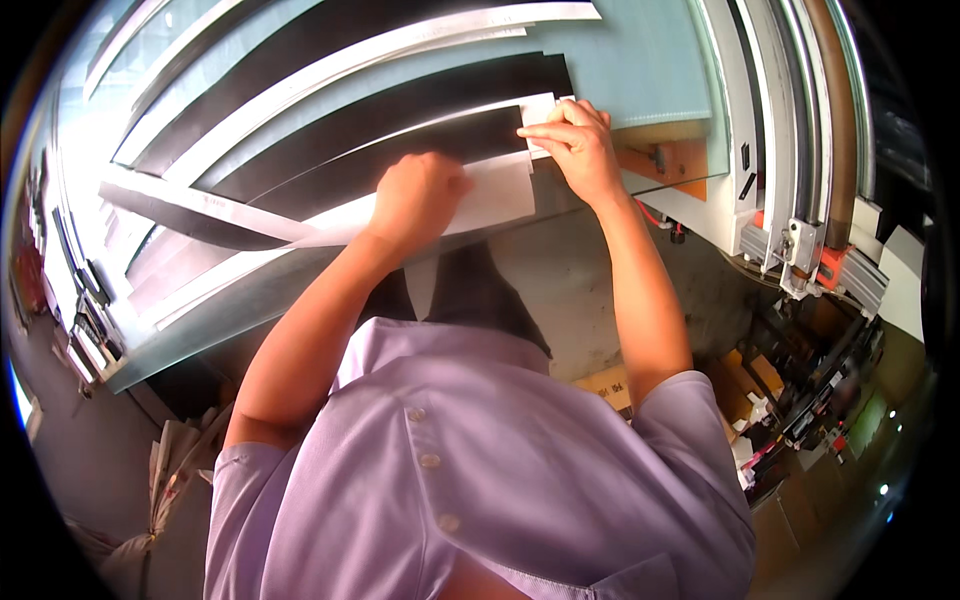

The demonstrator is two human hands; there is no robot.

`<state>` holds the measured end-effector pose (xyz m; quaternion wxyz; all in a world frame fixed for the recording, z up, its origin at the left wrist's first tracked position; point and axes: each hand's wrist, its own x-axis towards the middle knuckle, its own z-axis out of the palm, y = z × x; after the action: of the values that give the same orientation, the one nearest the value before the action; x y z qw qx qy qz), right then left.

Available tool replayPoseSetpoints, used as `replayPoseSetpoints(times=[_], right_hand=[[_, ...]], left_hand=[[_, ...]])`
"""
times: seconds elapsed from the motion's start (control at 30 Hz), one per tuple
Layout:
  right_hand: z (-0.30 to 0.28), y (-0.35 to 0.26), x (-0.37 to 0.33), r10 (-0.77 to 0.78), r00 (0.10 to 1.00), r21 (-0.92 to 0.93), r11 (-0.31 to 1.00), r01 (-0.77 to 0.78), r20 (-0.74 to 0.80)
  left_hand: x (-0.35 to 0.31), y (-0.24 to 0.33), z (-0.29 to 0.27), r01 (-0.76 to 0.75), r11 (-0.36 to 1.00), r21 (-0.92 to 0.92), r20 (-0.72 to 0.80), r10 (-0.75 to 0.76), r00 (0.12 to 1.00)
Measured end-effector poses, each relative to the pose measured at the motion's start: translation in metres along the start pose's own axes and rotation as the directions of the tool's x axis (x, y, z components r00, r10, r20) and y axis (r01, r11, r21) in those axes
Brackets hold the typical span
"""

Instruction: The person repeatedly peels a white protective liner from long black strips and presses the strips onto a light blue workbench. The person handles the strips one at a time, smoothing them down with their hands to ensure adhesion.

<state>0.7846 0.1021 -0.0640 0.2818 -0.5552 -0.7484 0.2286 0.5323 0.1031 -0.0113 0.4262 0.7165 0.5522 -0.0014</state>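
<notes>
Long black and white strips, like sheet or paper, lie across a glass-topped table. My right hand (580,145) pinches thumb and fingers together at the right end of a white-edged black strip (470,135). Left of it, my left hand (420,200) is curled closed, slightly blurred, over the border between that black strip and a white strip (500,190) nearer my body. Whatever lies inside its fingers is hidden. Farther away is another black strip (490,82). To the left, a narrow white strip (215,205) crosses the others at an angle.
More white strips (480,22) and black ones fan out toward the far left. A machine rail (790,130) with a metal carriage (800,250) runs along the right. Tools (90,320) hang by the table's left edge. Boxes and clutter (760,400) sit low at the right.
</notes>
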Motion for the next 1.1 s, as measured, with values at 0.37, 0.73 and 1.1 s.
replayPoseSetpoints(times=[0.37, 0.73, 1.1], right_hand=[[0.009, 0.005, -0.008, -0.014, 0.995, 0.005, 1.0, 0.015, -0.097], [0.01, 0.006, -0.008, -0.019, 0.994, -0.003, 1.0, 0.019, -0.11], [0.011, 0.005, -0.008, -0.014, 0.993, -0.008, 1.0, 0.013, -0.117]], left_hand=[[0.018, 0.003, 0.003, 0.087, 0.996, -0.019, 0.039, -0.087, 0.995], [0.024, 0.005, 0.003, 0.084, 0.996, 0.016, 0.063, -0.085, 0.994], [0.026, 0.007, -0.001, 0.11, 0.994, 0.028, 0.099, -0.112, 0.989]])
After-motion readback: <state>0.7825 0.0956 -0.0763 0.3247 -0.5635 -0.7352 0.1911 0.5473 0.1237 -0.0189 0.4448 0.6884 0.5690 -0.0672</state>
